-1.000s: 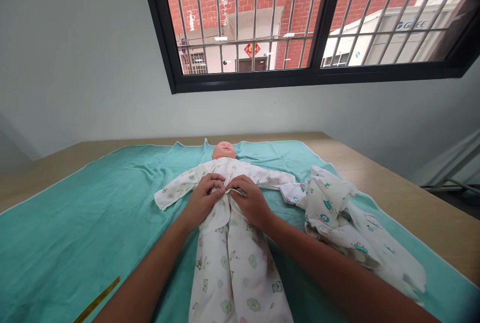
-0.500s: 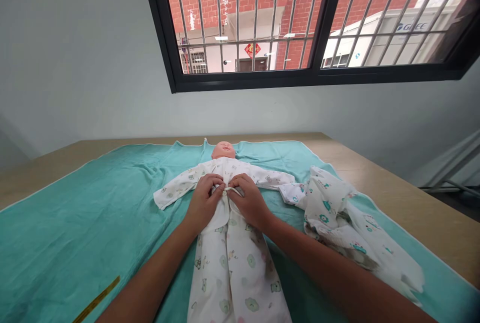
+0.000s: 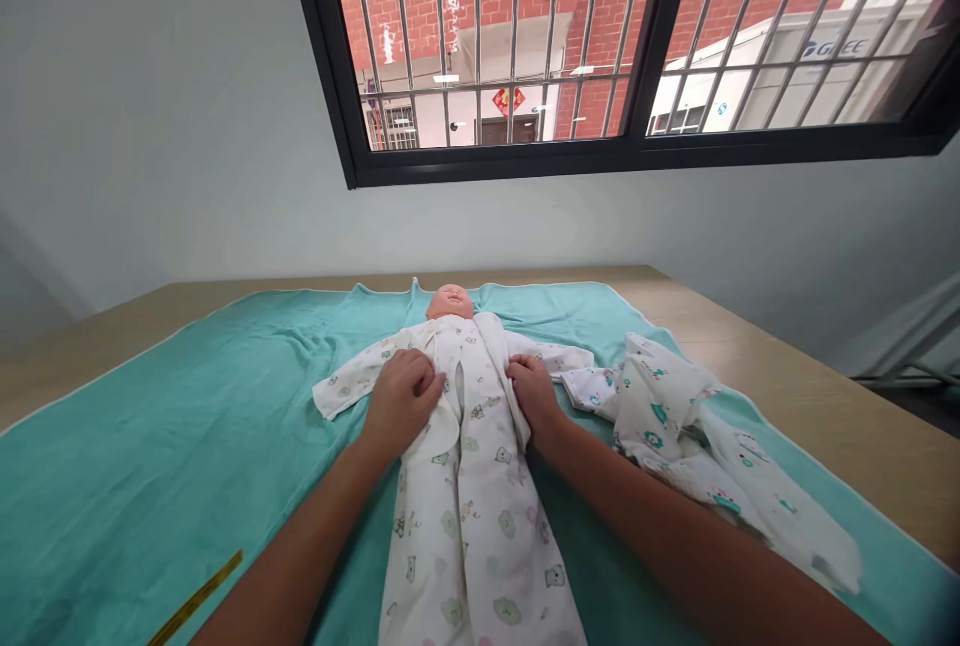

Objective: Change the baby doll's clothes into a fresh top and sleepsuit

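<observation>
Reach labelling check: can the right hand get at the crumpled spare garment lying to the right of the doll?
Probably yes. The right hand sits at the edge of the romper, and the crumpled garment lies just beside it on the teal towel. Nothing stands between them or lies on top of it.

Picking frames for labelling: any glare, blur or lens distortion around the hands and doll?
Head view: soft, even daylight, no glare; left hand, right hand and sleepsuit look sharp. Head view: wide lens tilts and bows the window frame; the scene outside is bright, partly washed out.
</observation>
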{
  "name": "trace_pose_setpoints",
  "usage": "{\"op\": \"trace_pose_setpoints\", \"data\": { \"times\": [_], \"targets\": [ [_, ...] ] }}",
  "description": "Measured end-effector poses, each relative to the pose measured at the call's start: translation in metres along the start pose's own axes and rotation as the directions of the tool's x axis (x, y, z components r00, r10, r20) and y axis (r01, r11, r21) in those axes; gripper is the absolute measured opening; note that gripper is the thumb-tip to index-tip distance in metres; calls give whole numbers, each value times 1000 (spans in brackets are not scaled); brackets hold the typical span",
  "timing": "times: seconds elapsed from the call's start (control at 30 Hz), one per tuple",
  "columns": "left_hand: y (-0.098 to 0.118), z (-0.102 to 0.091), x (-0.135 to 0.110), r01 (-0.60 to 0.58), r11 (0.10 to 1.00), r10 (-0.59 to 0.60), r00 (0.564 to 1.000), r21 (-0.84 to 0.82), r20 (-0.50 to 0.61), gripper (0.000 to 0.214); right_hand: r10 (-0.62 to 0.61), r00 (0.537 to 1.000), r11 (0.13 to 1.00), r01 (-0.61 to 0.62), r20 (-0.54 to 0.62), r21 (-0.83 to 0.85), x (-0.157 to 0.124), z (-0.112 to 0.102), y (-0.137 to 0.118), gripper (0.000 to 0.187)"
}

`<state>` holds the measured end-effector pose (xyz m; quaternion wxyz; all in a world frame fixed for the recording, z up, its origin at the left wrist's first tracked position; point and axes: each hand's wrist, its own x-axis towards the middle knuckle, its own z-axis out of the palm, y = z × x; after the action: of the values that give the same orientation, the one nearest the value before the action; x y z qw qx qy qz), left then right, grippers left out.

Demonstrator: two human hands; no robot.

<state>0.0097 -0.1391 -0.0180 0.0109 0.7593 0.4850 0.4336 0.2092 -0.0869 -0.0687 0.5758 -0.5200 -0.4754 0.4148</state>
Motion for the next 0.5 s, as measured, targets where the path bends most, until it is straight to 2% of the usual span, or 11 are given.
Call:
{"op": "trace_pose_setpoints", "data": {
  "times": [0.07, 0.13, 0.2, 0.27, 0.3, 0.37, 0.43, 0.5],
  "targets": [
    [-9, -3, 0, 76, 995, -73, 996, 71, -42, 33, -113, 994, 991, 113, 11, -67, 6, -3, 2, 11],
    [-19, -5, 0, 194, 979, -190, 979, 61, -69, 33, -256, 966, 944, 245, -21, -222, 15, -12, 0, 13],
    [-27, -6, 0, 296, 954, -299, 954, -51, -40, 29, -413, 910, 825, 360, -30, -437, 28, -26, -2, 19],
    [-30, -4, 1, 362, 914, -365, 931, -182, 19, 27, -521, 853, 661, 419, 21, -622, 40, -43, -3, 29],
    [-29, -3, 1, 382, 900, -381, 923, -212, 44, 29, -532, 846, 604, 406, 33, -686, 45, -50, -3, 32],
    [-23, -2, 3, 405, 896, -400, 914, -182, 67, 31, -514, 858, 546, 349, 24, -762, 51, -59, -1, 34],
    [-17, -1, 4, 409, 908, -403, 912, -97, 76, 31, -508, 861, 522, 331, 25, -786, 51, -58, -1, 30],
    [-12, -1, 5, 409, 912, -405, 911, -40, 80, 29, -513, 856, 510, 364, 64, -780, 45, -49, -2, 22]
  ]
}}
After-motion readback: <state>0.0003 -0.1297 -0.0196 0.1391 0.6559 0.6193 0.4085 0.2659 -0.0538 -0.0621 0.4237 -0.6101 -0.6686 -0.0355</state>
